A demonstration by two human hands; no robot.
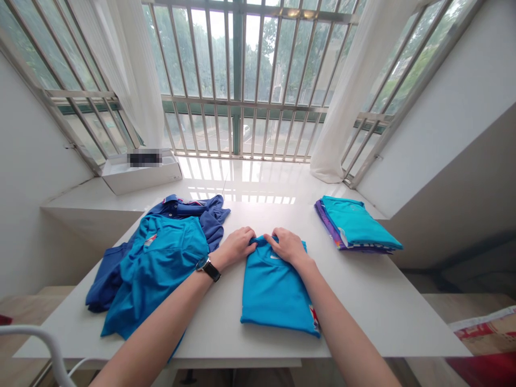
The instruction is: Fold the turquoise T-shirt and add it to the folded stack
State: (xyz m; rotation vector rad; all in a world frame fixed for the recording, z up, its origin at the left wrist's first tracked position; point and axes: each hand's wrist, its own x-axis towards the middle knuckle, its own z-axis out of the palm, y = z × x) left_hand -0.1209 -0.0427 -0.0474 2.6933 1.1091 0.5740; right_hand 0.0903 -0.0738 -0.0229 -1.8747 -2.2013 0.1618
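My left hand (234, 248) and my right hand (285, 247) rest side by side on the top edge of a folded turquoise shirt (276, 293), their fingers gathered on its collar. The shirt lies flat mid-table. A black-strapped wristwatch (208, 268) sits on my left wrist. Just left of my left forearm lies a crumpled turquoise polo shirt (157, 263) over a rumpled navy polo shirt (193, 213). To the right, beyond my right hand, sits a folded stack of turquoise and purple shirts (355, 224).
The shirts lie on a white table (374, 306), which ends in front of a glossy white windowsill (245, 183). A white box (141, 177) stands on the sill at left. Metal window bars (242, 70) and sheer curtains lie beyond. A white chair frame (36, 344) shows at lower left.
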